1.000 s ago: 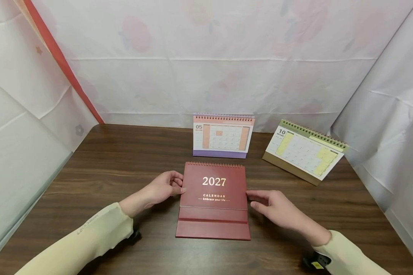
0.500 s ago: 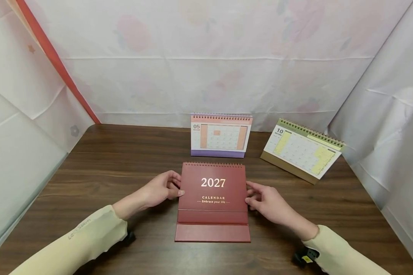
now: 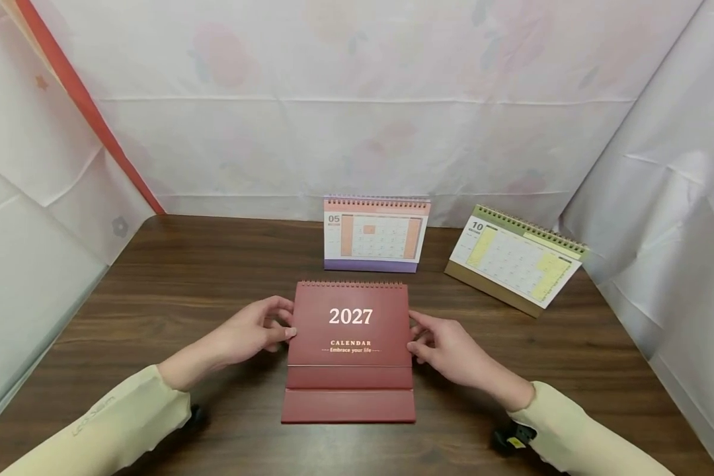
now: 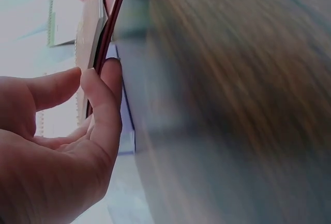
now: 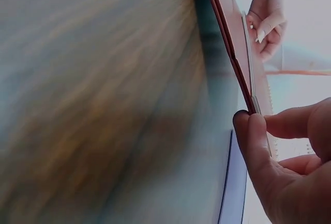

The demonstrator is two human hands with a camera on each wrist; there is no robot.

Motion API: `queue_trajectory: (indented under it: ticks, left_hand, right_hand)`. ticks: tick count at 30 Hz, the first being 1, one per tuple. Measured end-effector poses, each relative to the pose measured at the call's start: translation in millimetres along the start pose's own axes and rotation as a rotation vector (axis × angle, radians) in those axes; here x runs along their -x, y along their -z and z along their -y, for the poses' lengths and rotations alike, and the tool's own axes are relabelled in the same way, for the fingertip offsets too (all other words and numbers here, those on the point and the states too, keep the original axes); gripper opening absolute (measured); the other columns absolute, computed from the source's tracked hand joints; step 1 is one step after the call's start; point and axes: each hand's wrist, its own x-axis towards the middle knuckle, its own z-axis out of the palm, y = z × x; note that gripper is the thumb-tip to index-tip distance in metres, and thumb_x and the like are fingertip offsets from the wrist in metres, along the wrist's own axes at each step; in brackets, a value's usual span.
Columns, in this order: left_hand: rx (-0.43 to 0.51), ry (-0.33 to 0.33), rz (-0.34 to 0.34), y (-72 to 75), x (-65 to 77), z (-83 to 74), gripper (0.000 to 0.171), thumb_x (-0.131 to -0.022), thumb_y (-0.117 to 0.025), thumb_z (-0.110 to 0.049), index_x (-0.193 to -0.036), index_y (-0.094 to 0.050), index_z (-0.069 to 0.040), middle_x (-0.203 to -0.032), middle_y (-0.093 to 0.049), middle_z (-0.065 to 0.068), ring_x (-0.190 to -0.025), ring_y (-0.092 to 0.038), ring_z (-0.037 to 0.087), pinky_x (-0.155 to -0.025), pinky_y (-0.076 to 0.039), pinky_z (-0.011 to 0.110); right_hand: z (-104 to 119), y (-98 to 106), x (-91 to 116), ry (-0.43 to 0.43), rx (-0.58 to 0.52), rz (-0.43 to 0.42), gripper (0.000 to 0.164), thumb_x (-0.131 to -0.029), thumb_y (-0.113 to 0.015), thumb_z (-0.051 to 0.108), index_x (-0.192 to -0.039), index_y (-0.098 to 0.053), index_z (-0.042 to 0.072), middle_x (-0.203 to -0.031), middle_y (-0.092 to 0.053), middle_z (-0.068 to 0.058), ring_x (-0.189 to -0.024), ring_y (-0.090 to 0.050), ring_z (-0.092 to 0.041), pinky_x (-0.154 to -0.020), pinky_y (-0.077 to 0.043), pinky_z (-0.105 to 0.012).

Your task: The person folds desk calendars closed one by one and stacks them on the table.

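Note:
A dark red desk calendar [image 3: 350,377] with "2027 CALENDAR" in pale lettering and a coil binding along its top stands at the middle of the table, face toward me. My left hand [image 3: 246,334] pinches its left edge, thumb at the front; in the left wrist view the fingers [image 4: 106,105] curl behind the red board [image 4: 114,14]. On the opposite side, my right hand [image 3: 455,350] pinches the right edge between thumb and fingers. The right wrist view shows these fingers [image 5: 256,141] at the edge where cover and pages meet. The calendar's back is hidden in the head view.
Behind it stands a pink and purple calendar [image 3: 377,235] showing 05. A green and yellow calendar [image 3: 514,261] showing 10 stands angled at the back right. The brown wooden table [image 3: 214,258] ends at a pale patterned curtain [image 3: 285,132] behind and at both sides.
The red calendar has shifted slightly left relative to the two others, both hands moving with it. My right hand's fingers have closed in from touching its edge to pinching it.

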Motion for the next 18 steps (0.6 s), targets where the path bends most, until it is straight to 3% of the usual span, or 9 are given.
queue_trajectory:
  ticks: [6, 11, 18]
  left_hand:
    - [-0.072, 0.102, -0.020, 14.8, 13.6, -1.5, 0.067, -0.095, -0.068, -0.036, -0.144, -0.043, 0.004, -0.122, -0.060, 0.014, -0.097, -0.065, 0.022, -0.078, -0.056, 0.038]
    - [-0.139, 0.143, -0.039, 27.6, 23.3, 0.5, 0.077, -0.095, -0.067, -0.043, -0.147, -0.038, 0.006, -0.130, -0.057, 0.017, -0.096, -0.063, 0.022, -0.077, -0.054, 0.037]
    - [-0.213, 0.180, -0.034, 51.8, 35.2, 4.7, 0.081, -0.098, -0.059, -0.049, -0.148, -0.033, 0.010, -0.112, -0.066, 0.011, -0.101, -0.060, 0.022, -0.077, -0.053, 0.037]
  right_hand:
    - [13, -10, -12, 0.003, -0.077, 0.027, 0.057, -0.096, -0.065, 0.006, -0.147, -0.043, -0.002, -0.108, -0.066, -0.007, -0.074, -0.066, -0.011, -0.059, -0.055, -0.030]
    - [23, -22, -26, 0.003, -0.144, 0.073, 0.057, -0.097, -0.062, 0.006, -0.149, -0.040, -0.003, -0.110, -0.065, -0.008, -0.075, -0.066, -0.013, -0.058, -0.056, -0.032]
    - [35, -40, -46, -0.020, -0.267, 0.147, 0.060, -0.098, -0.060, 0.009, -0.151, -0.035, -0.003, -0.110, -0.064, -0.008, -0.076, -0.067, -0.018, -0.059, -0.057, -0.037]
